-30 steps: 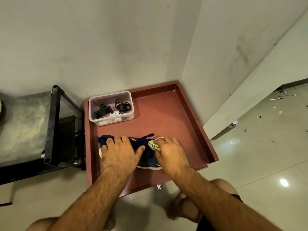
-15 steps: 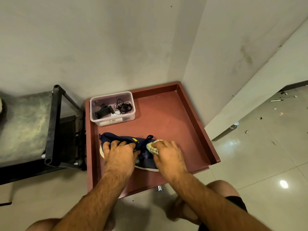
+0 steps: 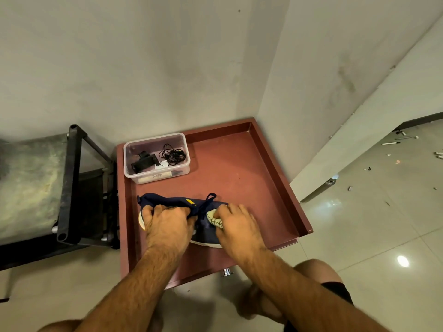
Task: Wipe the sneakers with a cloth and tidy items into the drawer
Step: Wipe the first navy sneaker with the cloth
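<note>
Lying on its side in the front half of the red-brown drawer (image 3: 271, 178), the navy sneaker (image 3: 206, 230) showed a soft fabric upper, a small yellow patch near the laces, a looped dark lace standing up at its middle, and a pale sole edge along the near and left side. The left hand (image 3: 167, 224) had its grip curled round the heel end, fingers tucked into the collar of the shoe. The right hand (image 3: 236, 225) pressed a pale yellowish cloth (image 3: 214, 218) with a dark zigzag pattern against the toe half, its grip closed over the cloth so that only a small crumpled part showed between the two hands.

The drawer was a shallow square tray with raised straight walls and a matte, slightly scuffed floor; a small shiny metal knob (image 3: 226, 272) stuck out from its front edge. In its back left corner, apart from the sneaker, stood a clear plastic container (image 3: 134, 149) with rounded corners. Inside lay a black blocky clip-like object (image 3: 143, 161), a tangle of thin black cord (image 3: 173, 154) and a pale strip with handwriting, which seemed to read "AM-2" but was too small to be sure.

Left of the drawer stood a black metal frame (image 3: 69, 183) carrying a worn, blotchy greenish pad (image 3: 28, 188). Plain grey walls met in a corner behind. Glossy pale floor tiles (image 3: 374, 236) to the right reflected a light, with small scattered bits of litter farther off.
</note>
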